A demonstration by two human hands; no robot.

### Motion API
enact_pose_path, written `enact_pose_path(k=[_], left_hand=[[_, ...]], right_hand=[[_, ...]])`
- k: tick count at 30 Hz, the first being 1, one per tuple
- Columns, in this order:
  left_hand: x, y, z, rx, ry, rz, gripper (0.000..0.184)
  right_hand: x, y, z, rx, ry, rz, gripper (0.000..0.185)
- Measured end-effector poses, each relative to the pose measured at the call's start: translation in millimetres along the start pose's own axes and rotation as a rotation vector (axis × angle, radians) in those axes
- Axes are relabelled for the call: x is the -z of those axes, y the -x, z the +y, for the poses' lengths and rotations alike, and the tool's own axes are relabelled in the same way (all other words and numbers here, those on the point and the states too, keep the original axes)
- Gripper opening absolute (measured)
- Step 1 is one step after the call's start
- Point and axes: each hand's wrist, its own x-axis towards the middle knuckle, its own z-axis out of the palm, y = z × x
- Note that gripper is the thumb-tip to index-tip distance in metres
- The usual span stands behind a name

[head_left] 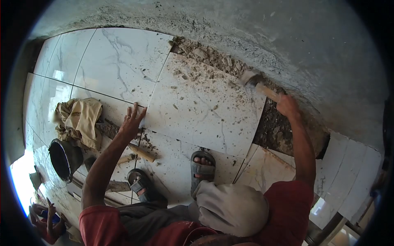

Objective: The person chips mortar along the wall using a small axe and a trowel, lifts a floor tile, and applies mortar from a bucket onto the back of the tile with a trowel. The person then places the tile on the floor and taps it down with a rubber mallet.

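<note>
My right hand (288,107) is wrapped round the wooden handle of a hammer (266,92). Its grey head is smeared by motion, over the right edge of a large white marbled tile (197,115), beside the wall. Crumbs of mortar are scattered over this tile. Below and right of the hammer, a strip of dark rubble (275,129) lies exposed. My left hand (132,123) rests with fingers spread near the tile's left corner, holding nothing. Just below that hand lies a tool with a wooden handle (141,153).
A crumpled tan cloth (84,119) lies at left, with a black bucket (76,158) below it. Broken mortar (205,53) fills the gap along the rough grey wall (287,37). My sandalled feet stand on the tiles. Another person (47,223) is at the lower left.
</note>
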Motion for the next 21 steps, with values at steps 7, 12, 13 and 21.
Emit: enact_pose_path(k=[7, 12, 13, 21], left_hand=[[11.3, 2.2, 5.9, -0.012, 0.034, 0.006, 0.103], [9.5, -3.2, 3.0, 0.002, 0.009, 0.005, 0.103], [7.3, -1.0, 3.3, 0.004, 0.009, -0.006, 0.103], [11.4, -2.6, 3.6, -0.007, 0.004, 0.007, 0.101]], right_hand=[[21.3, -4.9, 22.2, 0.118, 0.145, -0.072, 0.041], [14.6, 11.2, 44.0, 0.071, 0.188, 0.008, 0.038], [10.0, 6.5, 58.1, 0.074, 0.187, 0.001, 0.038], [-40.8, 28.9, 107.8, -0.165, 0.085, 0.096, 0.041]])
